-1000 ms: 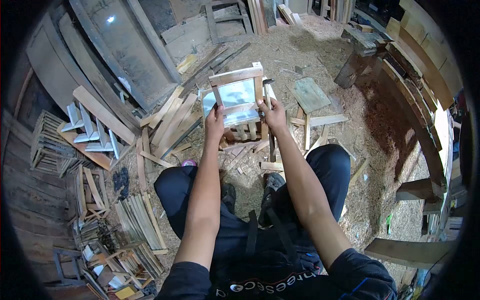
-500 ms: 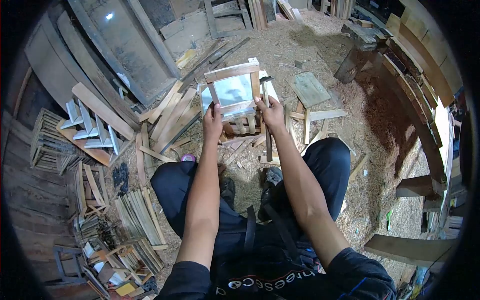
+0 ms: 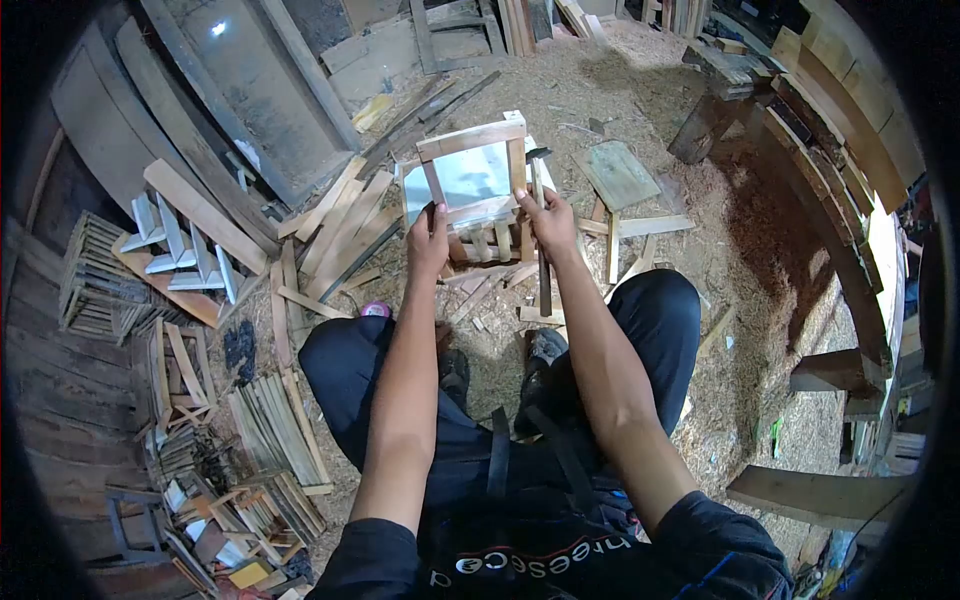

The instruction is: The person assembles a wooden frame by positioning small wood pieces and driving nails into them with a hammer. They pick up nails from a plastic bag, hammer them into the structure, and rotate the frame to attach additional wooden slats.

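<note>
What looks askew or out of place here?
The frame is held tilted, its top slat sloping up to the right. The right hand grips a hammer alongside the frame's right post; the left hand holds the left post. Nothing looks broken.

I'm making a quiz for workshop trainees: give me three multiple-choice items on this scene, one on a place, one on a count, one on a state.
1. Where does the pink round thing lie? A) on the floor by the left knee B) on a shelf C) on the lap
2. How many hands grip the wooden frame? A) none B) one C) two
3. How is the hammer placed? A) flat on the ground B) head up, against the frame C) hung on a wall
Answers: 1 A, it sits beside that knee; 2 C, the left hand and right hand each hold a side; 3 B, its handle runs down through the right hand.
</note>
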{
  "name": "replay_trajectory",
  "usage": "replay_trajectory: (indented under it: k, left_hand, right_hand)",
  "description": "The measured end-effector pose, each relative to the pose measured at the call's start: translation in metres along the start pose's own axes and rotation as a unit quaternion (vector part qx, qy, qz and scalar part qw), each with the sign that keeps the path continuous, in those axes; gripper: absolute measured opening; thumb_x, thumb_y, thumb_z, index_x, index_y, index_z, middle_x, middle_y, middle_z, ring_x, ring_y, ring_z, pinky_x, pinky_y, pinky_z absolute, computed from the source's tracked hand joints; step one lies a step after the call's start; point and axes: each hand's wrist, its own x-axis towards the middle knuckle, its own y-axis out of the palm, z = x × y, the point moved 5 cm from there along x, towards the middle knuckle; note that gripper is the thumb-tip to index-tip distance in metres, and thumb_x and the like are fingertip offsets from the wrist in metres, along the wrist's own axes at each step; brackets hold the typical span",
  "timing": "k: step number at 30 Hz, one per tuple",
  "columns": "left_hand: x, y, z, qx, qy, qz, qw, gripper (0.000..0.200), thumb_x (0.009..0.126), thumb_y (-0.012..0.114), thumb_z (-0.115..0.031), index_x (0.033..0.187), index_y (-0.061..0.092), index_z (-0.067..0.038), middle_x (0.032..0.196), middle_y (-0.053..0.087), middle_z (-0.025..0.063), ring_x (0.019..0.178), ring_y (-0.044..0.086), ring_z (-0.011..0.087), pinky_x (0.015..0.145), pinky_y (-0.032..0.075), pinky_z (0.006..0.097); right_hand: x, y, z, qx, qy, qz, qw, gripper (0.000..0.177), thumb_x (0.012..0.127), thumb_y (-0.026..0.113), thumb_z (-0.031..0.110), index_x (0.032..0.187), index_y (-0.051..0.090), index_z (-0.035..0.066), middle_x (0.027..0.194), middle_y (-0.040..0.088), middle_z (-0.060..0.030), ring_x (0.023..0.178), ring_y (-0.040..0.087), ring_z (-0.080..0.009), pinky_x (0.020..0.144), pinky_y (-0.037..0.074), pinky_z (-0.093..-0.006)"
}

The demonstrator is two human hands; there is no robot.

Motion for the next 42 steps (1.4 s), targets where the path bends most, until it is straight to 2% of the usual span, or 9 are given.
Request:
replay_trajectory:
  k: [6,11,18,23,26,32,37,40,42]
  left_hand:
    - [-0.005,0.01,-0.009,0.013,-0.044,0.017,0.999,0.044,0.097,0.051,-0.041,0.115,0.062,-0.003,0.095,0.069,0.0181,0.091,0.065,0.0327,0.079,0.049,0.0395]
    - [-0.001,0.019,0.009,-0.019,0.016,-0.006,1.0,0.045,0.097,0.051,-0.041,0.114,0.062,-0.001,0.095,0.068,0.0157,0.087,0.065,0.0284,0.079,0.049,0.0375]
    - [-0.011,0.014,-0.008,-0.037,-0.033,0.028,0.998,0.044,0.097,0.052,-0.041,0.114,0.062,-0.001,0.1,0.068,0.0147,0.091,0.064,0.0282,0.082,0.048,0.0373]
    - [-0.007,0.014,0.011,-0.014,0.051,0.006,0.999,0.044,0.096,0.056,-0.039,0.115,0.061,0.0,0.095,0.067,0.0113,0.085,0.062,0.0215,0.08,0.048,0.0344]
    - [-0.012,0.011,-0.006,-0.016,0.008,0.008,1.0,0.044,0.094,0.058,-0.039,0.114,0.062,0.001,0.098,0.067,0.0135,0.089,0.063,0.0241,0.081,0.048,0.0358]
    - [-0.008,0.011,0.001,-0.02,0.033,0.004,0.999,0.045,0.094,0.059,-0.041,0.112,0.063,0.0,0.105,0.068,0.0164,0.096,0.064,0.0292,0.084,0.048,0.0386]
    - [-0.003,0.013,0.007,-0.016,-0.008,0.013,1.0,0.047,0.093,0.06,-0.042,0.116,0.061,-0.001,0.106,0.067,0.0157,0.098,0.063,0.0282,0.087,0.047,0.0376]
    - [0.002,0.012,0.005,-0.035,-0.006,0.004,0.999,0.047,0.092,0.061,-0.041,0.118,0.06,-0.002,0.106,0.067,0.0138,0.099,0.063,0.0254,0.087,0.047,0.0363]
    - [0.007,0.012,0.007,-0.049,-0.007,-0.001,0.999,0.046,0.092,0.062,-0.04,0.119,0.059,-0.002,0.106,0.067,0.0126,0.1,0.063,0.0233,0.086,0.048,0.0354]
  right_hand:
    - [0.008,-0.012,-0.008,0.032,-0.011,-0.003,0.999,0.03,0.085,0.075,0.023,0.103,0.064,0.001,0.071,0.063,-0.0019,0.058,0.055,-0.0072,0.05,0.042,-0.0222]
    - [0.006,-0.018,-0.015,0.036,0.006,0.006,0.999,0.032,0.084,0.075,0.025,0.104,0.064,0.003,0.07,0.063,-0.0016,0.047,0.048,-0.0047,0.04,0.035,-0.0216]
    - [0.002,-0.017,-0.023,0.051,0.039,-0.01,0.998,0.035,0.084,0.075,0.027,0.108,0.064,0.004,0.072,0.06,0.0003,0.045,0.044,-0.005,0.04,0.034,-0.0221]
    - [-0.001,-0.017,-0.025,0.063,0.024,-0.01,0.998,0.035,0.085,0.075,0.027,0.109,0.064,0.004,0.073,0.06,0.0008,0.047,0.045,-0.0048,0.04,0.034,-0.0228]
    - [0.001,-0.017,-0.028,0.071,0.019,-0.002,0.997,0.035,0.085,0.074,0.027,0.109,0.063,0.004,0.073,0.06,0.0011,0.047,0.044,-0.0047,0.041,0.034,-0.0231]
    - [0.001,-0.014,-0.026,0.07,0.012,-0.009,0.997,0.033,0.087,0.073,0.027,0.109,0.063,0.004,0.075,0.061,0.0008,0.045,0.043,-0.0047,0.039,0.033,-0.0224]
    - [0.002,-0.015,-0.028,0.06,0.011,-0.027,0.998,0.033,0.087,0.072,0.029,0.108,0.063,0.005,0.075,0.062,0.0004,0.042,0.042,-0.0048,0.037,0.032,-0.0219]
    - [0.003,-0.014,-0.027,0.064,0.018,-0.02,0.998,0.042,0.084,0.076,0.027,0.111,0.061,-0.002,0.079,0.062,-0.0028,0.058,0.053,-0.0066,0.049,0.042,-0.0232]
    - [0.004,-0.015,-0.024,0.036,-0.022,-0.032,0.999,0.045,0.083,0.077,0.027,0.112,0.061,-0.004,0.089,0.065,-0.007,0.076,0.06,-0.0106,0.066,0.049,-0.0256]
